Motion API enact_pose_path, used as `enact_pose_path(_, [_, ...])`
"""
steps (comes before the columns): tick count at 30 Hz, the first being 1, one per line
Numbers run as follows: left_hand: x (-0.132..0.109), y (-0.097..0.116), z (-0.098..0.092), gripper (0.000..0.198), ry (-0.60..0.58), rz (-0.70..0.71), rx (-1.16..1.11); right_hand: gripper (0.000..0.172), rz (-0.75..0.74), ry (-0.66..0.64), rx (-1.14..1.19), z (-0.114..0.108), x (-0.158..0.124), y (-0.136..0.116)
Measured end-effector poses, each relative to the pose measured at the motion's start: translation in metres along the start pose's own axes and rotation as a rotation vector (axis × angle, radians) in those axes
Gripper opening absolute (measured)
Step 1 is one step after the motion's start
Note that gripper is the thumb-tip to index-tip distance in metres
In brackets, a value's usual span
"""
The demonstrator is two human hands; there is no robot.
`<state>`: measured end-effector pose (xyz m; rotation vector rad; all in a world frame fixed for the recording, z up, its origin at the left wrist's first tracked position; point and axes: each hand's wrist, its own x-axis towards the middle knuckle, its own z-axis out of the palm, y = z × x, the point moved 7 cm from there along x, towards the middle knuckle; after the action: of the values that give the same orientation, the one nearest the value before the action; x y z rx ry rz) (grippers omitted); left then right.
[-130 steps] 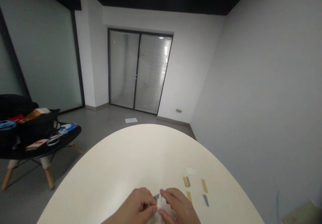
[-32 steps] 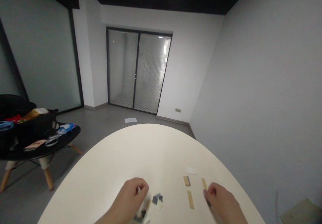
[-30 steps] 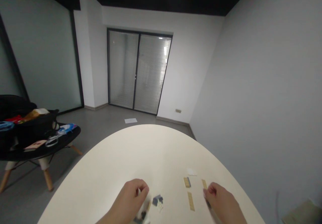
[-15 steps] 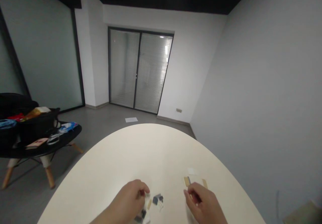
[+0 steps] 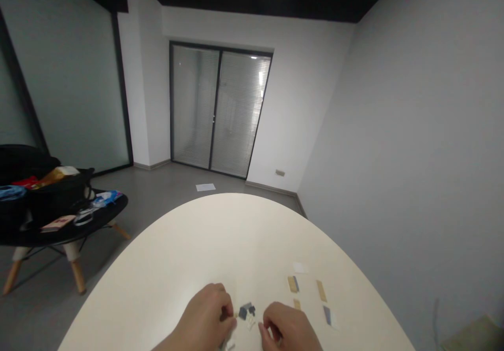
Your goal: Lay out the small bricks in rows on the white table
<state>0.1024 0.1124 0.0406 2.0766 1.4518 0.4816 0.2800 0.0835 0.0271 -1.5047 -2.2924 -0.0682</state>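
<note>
My left hand (image 5: 210,317) rests low over the table with thumb and fingers pinched together. A tiny pale bit shows at its fingertips; what it is cannot be made out. Right beside these fingertips lies a small pile of flat dark grey pieces (image 5: 244,311), with whitish pieces (image 5: 251,321) at its near side. My right hand (image 5: 291,327) is just right of the pile, fingers curled and thumb slightly apart, nothing visible between them. More pale pieces (image 5: 229,344) are partly covered by my left hand.
Farther right on the round cream table (image 5: 236,225) lie a tan-and-grey strip (image 5: 293,284), a tan strip (image 5: 321,290), a small tan piece (image 5: 296,304), a grey-and-white piece (image 5: 329,316) and a white piece (image 5: 299,267). A black chair (image 5: 106,214) with bags stands left.
My right hand has moved left from the strips to beside the pile, uncovering the small tan and grey-and-white pieces. My left hand has shifted slightly, covering the strip and dark pieces near it.
</note>
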Motion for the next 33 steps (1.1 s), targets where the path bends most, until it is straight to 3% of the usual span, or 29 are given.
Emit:
enact_pose_path(10, [-0.001,0.000,-0.002,0.014,0.017,0.013,0.001,0.010,0.050,-0.098,0.000,0.012,0.001,0.000])
enact_pose_path(18, [-0.002,-0.001,0.002,0.013,-0.016,0.043,0.011,0.034,0.083,-0.311,0.078,0.000,0.007,-0.020])
enact_pose_path(22, [-0.003,0.004,0.002,0.024,-0.019,0.060,0.010,0.044,0.098,-0.393,0.086,-0.002,0.010,-0.028])
enact_pose_path(25, [-0.003,0.008,0.003,0.029,-0.049,0.082,0.024,0.044,0.112,-0.404,0.095,0.001,0.010,-0.027])
enact_pose_path(33, [0.000,0.009,0.008,0.019,-0.064,0.104,0.028,0.040,0.103,-0.396,0.087,0.007,0.010,-0.024])
